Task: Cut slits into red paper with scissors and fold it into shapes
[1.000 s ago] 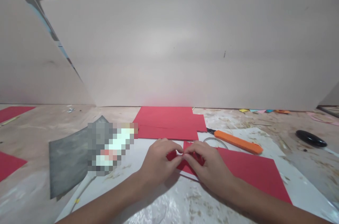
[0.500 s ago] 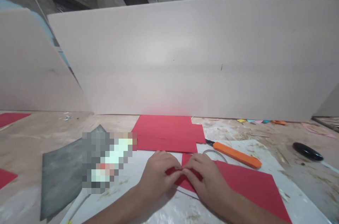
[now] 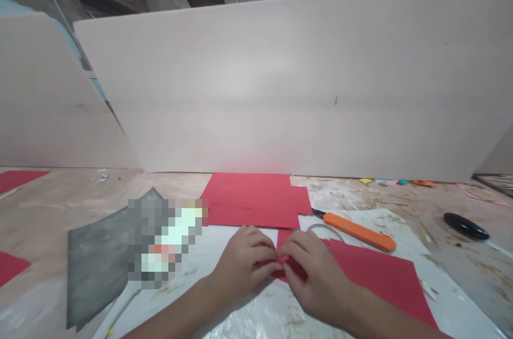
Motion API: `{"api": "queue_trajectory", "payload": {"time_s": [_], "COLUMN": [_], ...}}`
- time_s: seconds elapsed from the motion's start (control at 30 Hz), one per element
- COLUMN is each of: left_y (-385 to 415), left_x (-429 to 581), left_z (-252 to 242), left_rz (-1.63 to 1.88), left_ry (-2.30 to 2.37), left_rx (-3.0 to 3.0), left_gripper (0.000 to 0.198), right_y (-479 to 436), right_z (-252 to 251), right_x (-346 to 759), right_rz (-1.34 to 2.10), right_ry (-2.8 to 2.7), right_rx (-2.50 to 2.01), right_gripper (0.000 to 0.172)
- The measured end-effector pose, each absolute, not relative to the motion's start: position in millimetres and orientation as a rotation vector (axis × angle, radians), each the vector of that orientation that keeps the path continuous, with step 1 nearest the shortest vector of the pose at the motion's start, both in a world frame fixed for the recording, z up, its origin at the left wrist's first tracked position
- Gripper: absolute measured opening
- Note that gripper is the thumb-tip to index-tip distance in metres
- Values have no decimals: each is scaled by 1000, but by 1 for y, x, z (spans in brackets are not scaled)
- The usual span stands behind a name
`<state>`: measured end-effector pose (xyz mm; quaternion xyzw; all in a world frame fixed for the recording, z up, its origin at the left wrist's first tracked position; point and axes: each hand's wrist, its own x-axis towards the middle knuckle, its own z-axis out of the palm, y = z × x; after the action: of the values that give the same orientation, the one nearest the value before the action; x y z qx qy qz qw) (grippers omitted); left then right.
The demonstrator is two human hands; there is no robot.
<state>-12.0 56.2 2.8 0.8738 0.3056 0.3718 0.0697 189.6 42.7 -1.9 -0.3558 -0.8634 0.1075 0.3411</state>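
My left hand (image 3: 248, 256) and my right hand (image 3: 310, 269) meet fingertip to fingertip low in the centre of the head view. Both are closed in a pinch on a small piece of red paper (image 3: 284, 259), mostly covered by the fingers. Beneath and to the right of my right hand lies a larger red paper sheet (image 3: 377, 280). Just beyond the fingers, a thin ring-like curved strip (image 3: 326, 228) rests by an orange utility knife (image 3: 358, 231). More red sheets (image 3: 252, 200) lie flat behind my hands.
White sheeting (image 3: 200, 307) covers the worktop under my hands. On the left are a dark grey sheet (image 3: 94, 269) and a blurred-out white object (image 3: 176, 240). A black-handled tool (image 3: 465, 226) lies far right, coloured scraps (image 3: 393, 182) behind. A tall white board (image 3: 280, 88) stands at the back.
My fingertips have shifted slightly, and a bit more of the pinched red paper shows between them. The surrounding things stay where they were, apart from a small camera shift.
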Motion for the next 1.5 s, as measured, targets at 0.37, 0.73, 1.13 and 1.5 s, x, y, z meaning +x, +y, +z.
{"api": "queue_trajectory", "payload": {"time_s": [0.37,0.73,1.13,1.5], "left_y": [50,44,49,57], "left_x": [-7,-3,-13,-15], "left_z": [-3,-2,-6,-16], "left_rz": [1068,1144,1067,1034], "left_ry": [949,1098,1084,911], "left_rx": [2702,2574,2613,2733], "left_gripper": [12,17,16,15], "right_y": [35,36,37,38], "right_z": [-10,-11,-11,-16], "right_x": [194,196,188,190], "right_rz": [203,192,230,256], "right_ry": [-2182,-2161,-2213,-2223], "right_rx": [-925,-966,-1015,-1012], "right_gripper": [16,18,17,11]}}
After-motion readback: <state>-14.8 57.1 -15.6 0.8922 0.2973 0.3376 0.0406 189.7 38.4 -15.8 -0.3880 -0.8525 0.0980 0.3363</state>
